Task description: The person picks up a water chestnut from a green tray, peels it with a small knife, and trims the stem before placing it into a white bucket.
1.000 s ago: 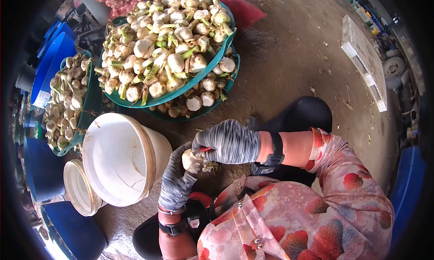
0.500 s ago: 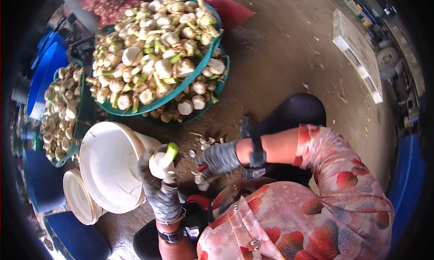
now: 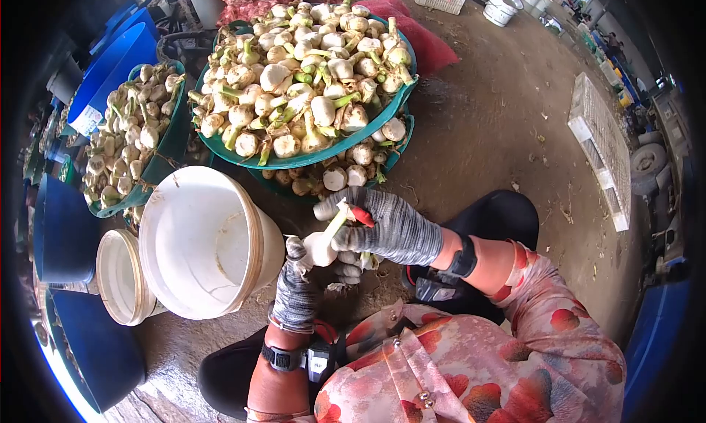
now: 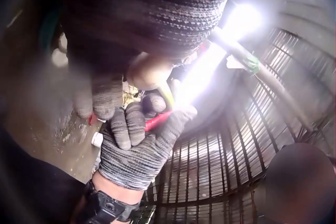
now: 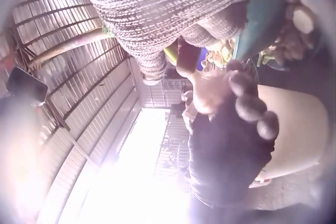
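In the head view, my gloved left hand (image 3: 296,298) holds a white garlic bulb (image 3: 318,250), its pale green stem pointing up toward the right. The gloved right hand (image 3: 401,228) grips a small red-handled tool (image 3: 362,216) right at that stem; the tool's working end is hidden by the fingers. From the left wrist, the red handle (image 4: 157,121) shows between the right hand's fingers, beside the green stem (image 4: 168,94). In the right wrist view, the bulb (image 5: 206,98) sits at the left hand's fingertips, close under the right hand.
A large white bucket (image 3: 257,257) and a smaller one (image 3: 131,282) lie on their sides, left of the hands. Heaped garlic fills green tubs (image 3: 331,145) ahead and another tub (image 3: 158,154) farther left. A white pallet (image 3: 599,151) lies on the floor at right.
Half a second ago the hands were apart, the left holding the bulb near the large bucket and the right lower down. Now they have come together, with the red-handled tool at the stem.
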Demonstrator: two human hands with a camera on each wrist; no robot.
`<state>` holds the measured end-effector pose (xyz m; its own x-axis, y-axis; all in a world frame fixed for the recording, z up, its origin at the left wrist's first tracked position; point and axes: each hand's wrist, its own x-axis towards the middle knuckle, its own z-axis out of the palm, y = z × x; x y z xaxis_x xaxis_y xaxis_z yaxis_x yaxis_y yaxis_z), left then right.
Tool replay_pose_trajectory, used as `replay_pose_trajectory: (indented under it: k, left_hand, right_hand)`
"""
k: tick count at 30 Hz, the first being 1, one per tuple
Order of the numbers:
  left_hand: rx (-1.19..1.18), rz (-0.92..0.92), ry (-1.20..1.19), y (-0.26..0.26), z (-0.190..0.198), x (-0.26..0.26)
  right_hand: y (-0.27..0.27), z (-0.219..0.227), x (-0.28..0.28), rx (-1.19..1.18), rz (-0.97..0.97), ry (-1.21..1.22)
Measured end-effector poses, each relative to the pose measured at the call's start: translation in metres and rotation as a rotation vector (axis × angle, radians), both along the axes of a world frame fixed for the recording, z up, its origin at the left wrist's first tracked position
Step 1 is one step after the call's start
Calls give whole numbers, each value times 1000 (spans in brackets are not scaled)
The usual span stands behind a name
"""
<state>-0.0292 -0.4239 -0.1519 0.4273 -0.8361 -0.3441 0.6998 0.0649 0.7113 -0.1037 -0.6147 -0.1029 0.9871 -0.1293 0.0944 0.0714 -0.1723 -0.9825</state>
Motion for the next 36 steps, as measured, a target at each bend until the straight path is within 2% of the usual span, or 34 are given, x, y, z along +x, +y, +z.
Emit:
replay_pose_trajectory:
  k: [3,4,5,7,8,10,11,13,14,16,17,18,20,22,23,24,26,27,29,30,33,34,36]
  left_hand:
    - [51,297,-10,-4,9,-6]
    - [47,303,-12,-3,7,-6]
    - [65,372,-242,-2,1,-6]
    - [111,503,-699,1,-7,-5]
    - [100,475,-952,-1,-8,-2]
    - [256,420,-1118,0,-6,-3]
    - [258,423,-1116,0,-3,-3]
    - [130,541,-634,-3,7,-3]
    - [207,577,-699,1,5,4]
    - [276,659,-675,1,16,12]
    - [270,669,-658,9,3,23]
    - [200,721,-516,14,-7,28]
    - [238,674,-494,21,-16,37]
    - [397,412,-650,20,-16,35]
    - [478,201,-732,26,-12,32]
    - [540,56,-1011,31,-16,29]
    - [301,140,-713,23,-22,22]
    - [304,141,-713,20,-22,18]
    - [-15,217,-333,5,7,9]
    - [-14,215,-334,3,4,7]
    - [-27,252,-312,-7,1,2]
    - [-26,243,-310,-6,1,2]
    - [-35,248,-269,-5,1,1]
  right_hand:
    - [3,-13,0,-75,-106,-10]
    - [2,-12,0,-165,-155,-64]
    - [1,-12,1,-254,-202,-120]
    - [5,-8,-1,-257,-207,-83]
    - [6,-7,-3,-256,-223,-41]
    - [5,-11,-5,-254,-219,-61]
    - [4,-9,-6,-261,-201,-52]
    - [-1,-8,-7,-264,-169,-41]
    - [-4,-8,-9,-265,-169,-43]
    - [-9,-8,-12,-286,-150,-120]
    - [-13,-7,-13,-286,-139,-115]
    - [-16,-4,-15,-287,-138,-115]
    - [-21,5,-18,-286,-123,-86]
    - [-27,6,-18,-304,-117,-114]
    - [-29,5,-18,-356,-96,-132]
    - [-30,5,-18,-406,-74,-151]
    - [-25,5,-18,-426,-78,-157]
    - [-22,4,-18,-461,-54,-159]
    - [-12,2,-17,-552,-31,-222]
    - [-9,-4,-18,-533,24,-206]
    - [-6,1,-20,-222,172,-66]
    - [-6,-3,-18,-78,102,-121]
    - [-12,-2,-14,-91,-35,-13]
